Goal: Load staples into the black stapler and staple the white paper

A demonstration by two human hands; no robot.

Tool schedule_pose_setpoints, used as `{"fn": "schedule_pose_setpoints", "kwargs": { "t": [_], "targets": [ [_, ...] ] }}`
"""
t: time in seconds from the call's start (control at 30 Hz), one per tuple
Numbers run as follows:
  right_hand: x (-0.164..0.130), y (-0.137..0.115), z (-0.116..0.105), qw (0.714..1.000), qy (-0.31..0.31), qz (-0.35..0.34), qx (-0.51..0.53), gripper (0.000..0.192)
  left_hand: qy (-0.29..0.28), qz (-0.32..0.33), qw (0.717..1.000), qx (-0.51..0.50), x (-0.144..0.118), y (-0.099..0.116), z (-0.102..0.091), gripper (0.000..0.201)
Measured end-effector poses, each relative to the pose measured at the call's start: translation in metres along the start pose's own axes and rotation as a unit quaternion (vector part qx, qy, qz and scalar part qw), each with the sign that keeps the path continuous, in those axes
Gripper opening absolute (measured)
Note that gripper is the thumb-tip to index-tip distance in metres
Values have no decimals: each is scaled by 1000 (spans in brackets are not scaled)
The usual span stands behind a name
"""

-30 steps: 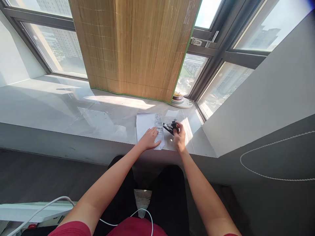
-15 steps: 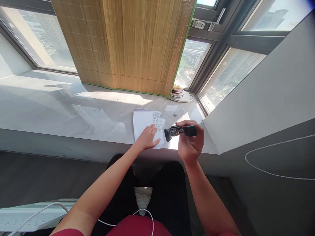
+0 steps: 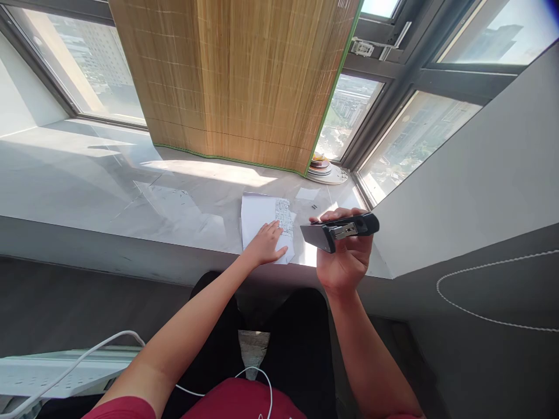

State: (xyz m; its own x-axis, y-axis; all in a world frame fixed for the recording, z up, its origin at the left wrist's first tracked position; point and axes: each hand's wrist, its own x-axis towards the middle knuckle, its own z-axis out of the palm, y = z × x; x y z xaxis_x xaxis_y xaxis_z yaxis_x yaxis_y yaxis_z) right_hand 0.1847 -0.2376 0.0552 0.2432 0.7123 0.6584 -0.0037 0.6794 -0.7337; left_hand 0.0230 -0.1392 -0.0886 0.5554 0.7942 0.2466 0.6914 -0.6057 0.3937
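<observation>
Left hand (image 3: 265, 247) lies spread flat on the paper (image 3: 262, 218); right hand (image 3: 345, 256) is wrapped around the stapler (image 3: 340, 230), raised just right of the sheet. I'd keep the paper pinned and bring the stapler's mouth squarely over its corner

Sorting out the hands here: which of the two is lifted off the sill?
The right hand, raised and gripping the black stapler; the left hand lies flat on the paper.

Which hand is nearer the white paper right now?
Left. The left hand rests flat on the white paper; the right hand is beside it, apart, holding a black stapler.
</observation>
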Motion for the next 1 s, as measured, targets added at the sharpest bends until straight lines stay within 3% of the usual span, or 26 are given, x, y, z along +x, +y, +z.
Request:
{"fn": "schedule_pose_setpoints", "kwargs": {
  "t": [0.17, 0.3, 0.37, 0.53, 0.63, 0.77, 0.87, 1.0],
  "targets": [
    [0, 27, -1, 998, 31, 28, -54, 44, 3, 3, 1000, -3, 1, 1, -1, 62],
    [4, 68, 6, 980, 57, 78, -172, 40, 98, 0, 995, 5, -2, 11, -14, 38],
    [6, 85, 13, 965, 67, 71, -241, 40, 151, -1, 988, 1, -6, 18, -25, 37],
    [4, 120, 47, 922, -24, 77, -378, 45, 238, -62, 969, -11, -17, 16, -51, 46],
    [-3, 139, 72, 884, -94, 95, -447, 46, 248, -128, 960, 6, -23, -12, -66, 50],
    [-9, 154, 89, 834, -167, 111, -513, 48, 174, -231, 953, 88, -39, -81, -87, 49],
    [-13, 154, 77, 820, -173, 117, -533, 49, 81, -343, 923, 158, -60, -135, -101, 60],
    [-22, 145, 33, 823, -119, 118, -542, 44, 17, -345, 921, 180, -81, -175, -110, 70]
  ]
}}
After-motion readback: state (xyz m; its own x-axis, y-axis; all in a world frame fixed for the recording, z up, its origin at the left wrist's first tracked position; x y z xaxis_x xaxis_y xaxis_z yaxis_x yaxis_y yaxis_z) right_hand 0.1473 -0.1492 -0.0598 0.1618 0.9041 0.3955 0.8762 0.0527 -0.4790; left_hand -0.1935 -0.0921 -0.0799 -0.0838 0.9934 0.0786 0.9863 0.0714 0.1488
